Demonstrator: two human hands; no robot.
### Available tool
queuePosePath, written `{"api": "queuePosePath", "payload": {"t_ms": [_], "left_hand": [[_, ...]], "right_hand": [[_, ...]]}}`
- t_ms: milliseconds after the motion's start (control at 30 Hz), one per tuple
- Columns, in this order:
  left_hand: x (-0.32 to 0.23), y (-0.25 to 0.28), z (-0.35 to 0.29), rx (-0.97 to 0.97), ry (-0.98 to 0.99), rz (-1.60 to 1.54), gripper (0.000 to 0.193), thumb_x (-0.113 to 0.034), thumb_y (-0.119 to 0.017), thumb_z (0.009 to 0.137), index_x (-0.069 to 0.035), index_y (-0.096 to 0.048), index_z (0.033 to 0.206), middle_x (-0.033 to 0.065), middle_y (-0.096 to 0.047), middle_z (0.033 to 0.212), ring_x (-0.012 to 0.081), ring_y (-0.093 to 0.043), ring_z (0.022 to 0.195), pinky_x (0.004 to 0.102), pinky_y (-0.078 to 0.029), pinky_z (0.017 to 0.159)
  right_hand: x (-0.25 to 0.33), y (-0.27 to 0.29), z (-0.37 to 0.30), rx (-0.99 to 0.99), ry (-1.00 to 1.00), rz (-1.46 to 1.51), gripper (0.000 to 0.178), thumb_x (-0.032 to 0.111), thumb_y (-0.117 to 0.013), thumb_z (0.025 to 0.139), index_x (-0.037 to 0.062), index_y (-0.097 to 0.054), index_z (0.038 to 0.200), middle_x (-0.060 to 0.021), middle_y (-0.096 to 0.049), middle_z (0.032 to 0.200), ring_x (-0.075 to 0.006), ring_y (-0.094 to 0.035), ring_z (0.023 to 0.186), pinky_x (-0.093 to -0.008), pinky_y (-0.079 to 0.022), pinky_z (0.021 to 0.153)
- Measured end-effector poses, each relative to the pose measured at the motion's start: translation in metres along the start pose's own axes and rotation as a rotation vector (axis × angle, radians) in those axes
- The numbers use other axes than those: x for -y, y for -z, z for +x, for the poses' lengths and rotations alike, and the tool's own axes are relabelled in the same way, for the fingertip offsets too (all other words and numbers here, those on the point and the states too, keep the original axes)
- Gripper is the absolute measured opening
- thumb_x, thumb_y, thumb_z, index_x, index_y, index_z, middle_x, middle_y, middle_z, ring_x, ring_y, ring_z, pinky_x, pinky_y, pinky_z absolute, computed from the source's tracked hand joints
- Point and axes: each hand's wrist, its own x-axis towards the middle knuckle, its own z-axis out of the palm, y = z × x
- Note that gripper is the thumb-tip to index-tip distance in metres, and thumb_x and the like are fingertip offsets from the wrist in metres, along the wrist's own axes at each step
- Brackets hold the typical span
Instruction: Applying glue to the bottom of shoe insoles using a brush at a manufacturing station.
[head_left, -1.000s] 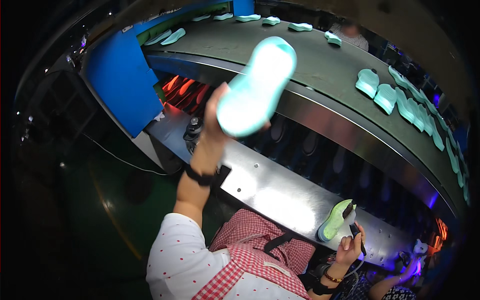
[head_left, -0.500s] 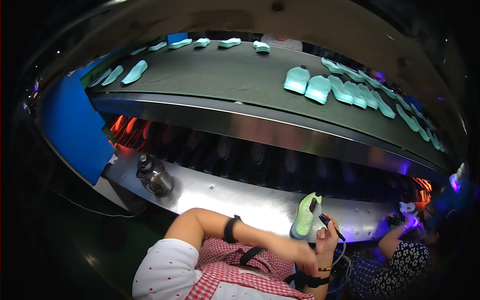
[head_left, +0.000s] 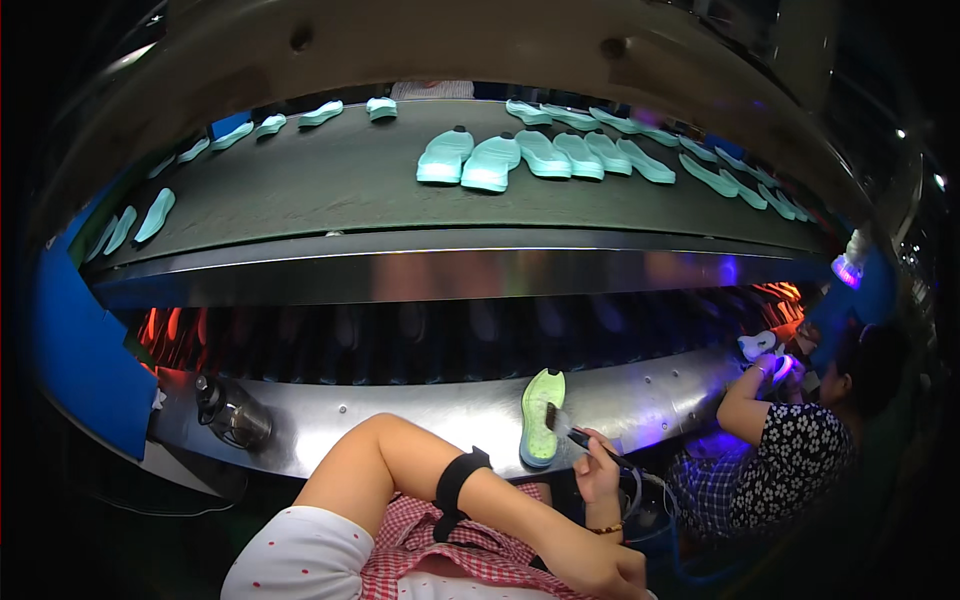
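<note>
The right hand, nearer, pinches a brush; the green sole lies left of its fingers, long axis pointing away. The left hand's grip I cannot tell.

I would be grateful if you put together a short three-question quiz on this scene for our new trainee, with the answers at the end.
1. Which of the wearer's hands holds the brush?
2. True or false: the dark bottle is on the metal ledge, to the left of the sole under the brush.
3. What colour is that sole's upward-facing surface? a) red b) yellow-green c) black

Key:
1. The right hand.
2. True.
3. b.
</note>
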Motion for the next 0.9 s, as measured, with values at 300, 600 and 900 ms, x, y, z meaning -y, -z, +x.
{"api": "queuePosePath", "payload": {"t_ms": [300, 600, 900], "left_hand": [[-0.057, -0.012, 0.048, 0.176, -0.705, 0.496, 0.028, -0.021, -0.045, 0.082, 0.004, -0.059, 0.082, 0.0134, -0.059, 0.081, 0.0236, -0.056, 0.078, 0.0319, -0.045, 0.069], [-0.029, 0.056, -0.039, -0.951, -0.623, 1.273, 0.041, -0.019, -0.063, 0.056, -0.004, -0.058, 0.093, 0.0179, -0.051, 0.103, 0.0362, -0.047, 0.097, 0.0441, -0.039, 0.084], [-0.009, 0.152, -0.248, -2.155, 0.717, 1.226, 0.069, -0.041, -0.050, 0.080, -0.001, -0.025, 0.131, 0.0305, -0.015, 0.134, 0.0417, -0.022, 0.124, 0.0441, -0.025, 0.100]], "right_hand": [[-0.043, -0.064, 0.031, 0.174, -0.274, -0.091, 0.024, 0.008, -0.052, 0.082, -0.0024, -0.053, 0.104, -0.0143, -0.059, 0.101, -0.0082, -0.044, 0.048, -0.0177, -0.036, 0.045], [-0.007, -0.070, 0.034, 0.127, -0.126, 0.048, 0.024, 0.009, -0.052, 0.082, -0.0017, -0.054, 0.103, -0.0150, -0.058, 0.104, -0.0080, -0.045, 0.049, -0.0184, -0.036, 0.044], [0.003, -0.020, 0.019, 0.040, -0.093, 0.087, 0.022, 0.010, -0.047, 0.085, 0.0032, -0.051, 0.105, -0.0109, -0.058, 0.101, -0.0084, -0.043, 0.044, -0.0196, -0.036, 0.043]]}}
